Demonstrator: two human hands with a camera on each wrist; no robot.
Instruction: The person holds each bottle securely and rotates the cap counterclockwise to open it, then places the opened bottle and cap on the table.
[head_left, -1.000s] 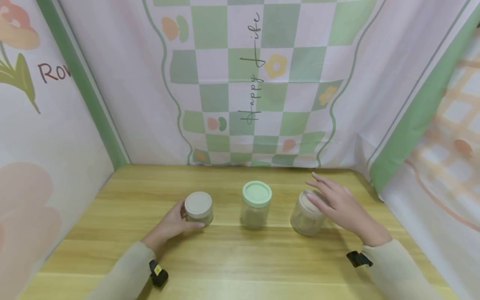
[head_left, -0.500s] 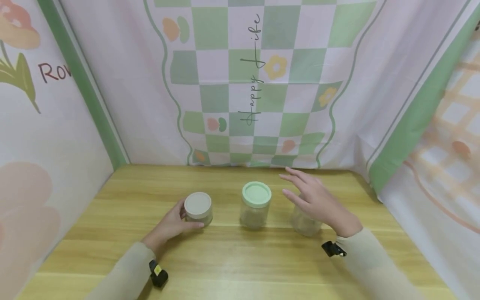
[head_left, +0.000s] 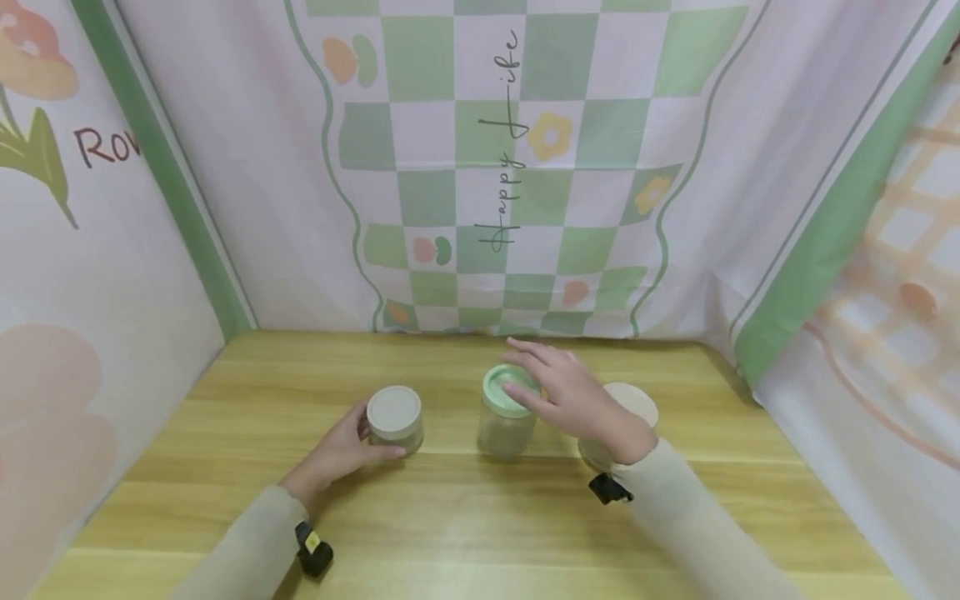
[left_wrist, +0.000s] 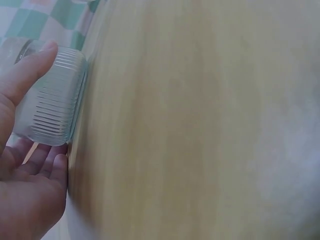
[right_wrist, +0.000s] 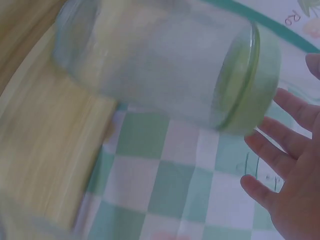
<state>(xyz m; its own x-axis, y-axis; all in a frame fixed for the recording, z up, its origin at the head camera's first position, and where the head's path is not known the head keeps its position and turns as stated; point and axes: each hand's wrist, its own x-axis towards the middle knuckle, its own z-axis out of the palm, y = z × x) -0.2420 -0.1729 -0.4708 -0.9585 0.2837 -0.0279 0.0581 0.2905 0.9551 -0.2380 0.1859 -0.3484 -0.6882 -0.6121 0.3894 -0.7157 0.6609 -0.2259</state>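
My left hand (head_left: 343,450) holds a short ribbed glass jar (left_wrist: 52,97) on the table, thumb at its near side and fingers behind it. The jar's flat pale lid (head_left: 394,412) faces up. Over the middle jar (head_left: 506,435), which is taller and clear, my right hand (head_left: 573,396) reaches with fingers spread and stretched. Its fingertips overlap the mint-green lid (head_left: 495,390) in the head view; the right wrist view has them right at that lid's rim. Partly hidden behind the right hand stands a third jar (head_left: 592,452) with a cream lid (head_left: 633,402).
The three jars stand in a row across the wooden table (head_left: 450,525). Behind the table's far edge hangs a curtain (head_left: 491,167) with green and white checks. More printed fabric (head_left: 97,275) hangs on the left side.
My right hand has moved left, from over the cream-lidded jar to over the green-lidded one. The cream lid shows again. My left hand stays at the short jar.
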